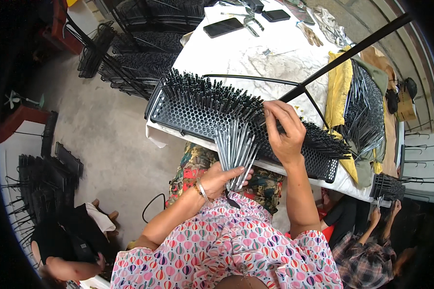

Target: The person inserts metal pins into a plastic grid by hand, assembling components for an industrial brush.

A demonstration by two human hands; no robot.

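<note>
My left hand [219, 179] is closed around a bundle of slim, shiny clear-and-grey rods [234, 147], which fan out at their upper ends in front of a long black perforated rack [185, 118]. Dark thin rods [212, 94] stand upright in the rack's holes, densely along its far side, while holes nearer to me show bare. Over the rack, right of the bundle, my right hand [287, 131] has its thumb and fingertips pinched together beside the standing rods. Whatever lies between those fingertips is too small to make out.
A black metal bar [352, 53] slants across the white-covered table [197, 58]. Phones [223, 28] lie at the back; a yellow-edged sack [340, 91] of dark rods sits at right. Filled racks [149, 62] stand at far left. Other people work at lower left and lower right.
</note>
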